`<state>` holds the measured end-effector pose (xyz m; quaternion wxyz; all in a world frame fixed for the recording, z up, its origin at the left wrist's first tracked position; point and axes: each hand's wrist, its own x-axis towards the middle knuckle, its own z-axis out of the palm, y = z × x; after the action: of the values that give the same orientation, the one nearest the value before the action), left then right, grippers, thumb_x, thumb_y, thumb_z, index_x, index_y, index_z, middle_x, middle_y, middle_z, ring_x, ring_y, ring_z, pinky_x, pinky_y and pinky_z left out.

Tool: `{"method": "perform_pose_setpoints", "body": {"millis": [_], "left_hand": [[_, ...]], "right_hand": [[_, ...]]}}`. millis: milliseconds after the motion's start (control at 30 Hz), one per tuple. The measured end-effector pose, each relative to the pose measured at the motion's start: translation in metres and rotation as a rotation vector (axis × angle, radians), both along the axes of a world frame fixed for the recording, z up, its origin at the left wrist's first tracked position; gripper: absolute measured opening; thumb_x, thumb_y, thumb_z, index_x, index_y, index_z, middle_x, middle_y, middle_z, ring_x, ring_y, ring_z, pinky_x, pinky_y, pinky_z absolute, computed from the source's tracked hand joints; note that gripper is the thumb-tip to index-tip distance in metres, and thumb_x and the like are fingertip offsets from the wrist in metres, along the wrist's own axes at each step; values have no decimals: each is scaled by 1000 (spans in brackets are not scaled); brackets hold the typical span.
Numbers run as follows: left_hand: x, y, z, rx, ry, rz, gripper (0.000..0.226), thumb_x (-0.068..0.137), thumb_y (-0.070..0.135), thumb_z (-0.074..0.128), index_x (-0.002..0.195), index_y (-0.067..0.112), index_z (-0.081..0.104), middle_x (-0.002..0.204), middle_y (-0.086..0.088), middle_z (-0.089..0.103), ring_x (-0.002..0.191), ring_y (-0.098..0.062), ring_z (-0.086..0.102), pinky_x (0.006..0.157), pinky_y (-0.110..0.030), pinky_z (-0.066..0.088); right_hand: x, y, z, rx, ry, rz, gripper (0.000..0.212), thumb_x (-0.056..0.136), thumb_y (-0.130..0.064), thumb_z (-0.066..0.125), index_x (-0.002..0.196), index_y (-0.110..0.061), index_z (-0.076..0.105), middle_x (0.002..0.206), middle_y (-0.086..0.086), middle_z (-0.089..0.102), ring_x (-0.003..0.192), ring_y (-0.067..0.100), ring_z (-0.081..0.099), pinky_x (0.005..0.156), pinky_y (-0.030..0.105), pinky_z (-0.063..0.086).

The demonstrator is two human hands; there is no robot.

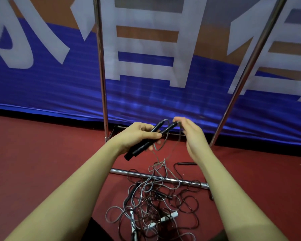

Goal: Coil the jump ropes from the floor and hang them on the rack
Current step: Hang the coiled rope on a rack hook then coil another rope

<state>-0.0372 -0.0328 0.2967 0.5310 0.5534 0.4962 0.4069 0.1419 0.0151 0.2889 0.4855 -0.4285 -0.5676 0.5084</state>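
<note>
I see L hand [139,136] curled round 2 black handles [146,140], held side by side, tips pointing up-right. Grey cord [161,145] runs from the handle tops, loops down under the hands into the pile [153,202] on the red floor [42,162]. R hand [189,134] sits just beside the handle tips, palm facing left, fingers mostly straight; fingertips touch the cord near the top, can't tell if it's pinched. Pile = tangled grey + dark ropes w/ white handles [167,217], lying over the rack's [101,66] low bar [181,181]. 2 uprights rise behind, in front of blue banner [42,84].
</note>
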Motion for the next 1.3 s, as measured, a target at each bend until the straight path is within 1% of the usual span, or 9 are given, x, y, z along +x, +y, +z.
{"method": "perform_pose_setpoints", "body": {"millis": [67,200,333,533,667,833,967,1133,1300], "left_hand": [[-1,-1,-1,10,-14,-30,5,85,9,65,81,11,64,73,-7,68,49,-14,58,49,-22,47],[-2,-1,1,10,-102,-98,9,76,15,61,78,6,59,67,-8,63,47,-16,55,48,-23,45],[2,0,4,-33,-134,-122,20,76,18,59,86,1,59,59,-6,58,46,-15,52,47,-22,44],[26,2,6,33,253,-72,36,81,40,72,79,10,52,61,-2,45,53,-16,43,53,-30,43],[37,7,1,259,475,53,28,90,33,62,102,8,59,74,-3,55,64,-15,50,70,-43,50],[42,4,5,363,544,5,15,96,16,54,105,6,48,73,-1,55,62,-18,56,65,-35,48],[42,5,6,367,563,12,17,97,21,53,100,6,46,85,-3,59,68,-18,59,71,-36,48],[42,5,5,342,588,56,30,95,40,51,83,16,38,66,1,44,56,-17,46,60,-40,46],[37,6,5,362,578,20,18,95,41,51,106,29,44,71,2,52,54,-10,49,60,-36,48]], "right_hand": [[-2,2,-4,-48,-3,82,33,101,-22,41,87,-20,71,96,0,70,99,16,62,96,30,42],[1,-1,5,-165,176,191,25,98,-18,44,88,-5,63,64,1,56,59,12,51,67,28,46],[9,-7,14,-238,262,333,18,85,-23,52,83,-5,58,56,3,56,45,12,47,59,28,47],[7,-9,14,-158,370,242,8,85,-12,54,79,-6,55,51,-4,47,43,6,33,46,18,34],[11,-8,15,-113,401,228,10,74,-15,59,75,-6,53,52,-3,48,45,6,35,49,20,34],[14,-10,18,-85,422,178,15,84,-4,55,71,-8,49,52,-3,50,45,6,37,50,20,34],[18,-10,20,-30,374,198,8,88,-1,53,86,-8,57,54,-7,52,43,4,32,48,19,29],[20,-11,20,122,152,148,18,89,0,58,95,-14,69,62,-7,51,45,3,27,44,17,20],[17,-13,24,265,-43,19,11,89,0,60,91,-8,69,54,-21,60,46,-4,50,50,7,36]]}}
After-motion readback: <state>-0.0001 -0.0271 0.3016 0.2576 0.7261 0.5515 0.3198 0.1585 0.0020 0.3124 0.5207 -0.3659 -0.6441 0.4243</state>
